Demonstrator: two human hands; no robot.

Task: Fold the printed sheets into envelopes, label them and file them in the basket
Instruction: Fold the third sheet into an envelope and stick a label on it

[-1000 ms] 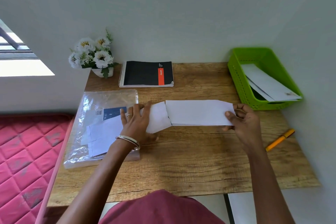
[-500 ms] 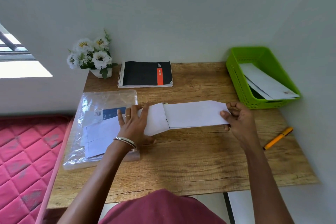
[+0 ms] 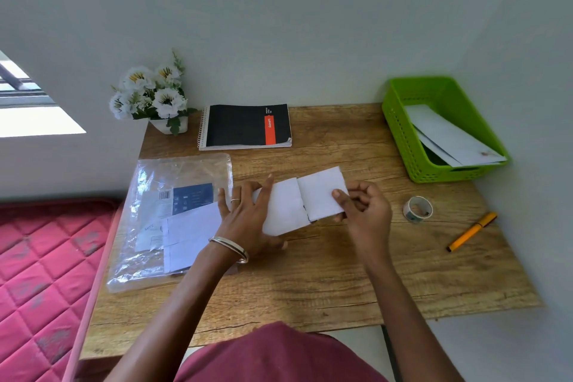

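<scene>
Folded sheet lies mid-desk, long axis left-right, tilted slightly up to the right. Right panel is folded in over the middle. Left hand rests flat on its left end, fingers straight. Right hand pinches the right edge, thumb on top, fingers curled. One green basket at far right, at least two envelopes leaning inside. Also one tape roll, one orange pen, one notebook, one plastic packet of paper on the left.
</scene>
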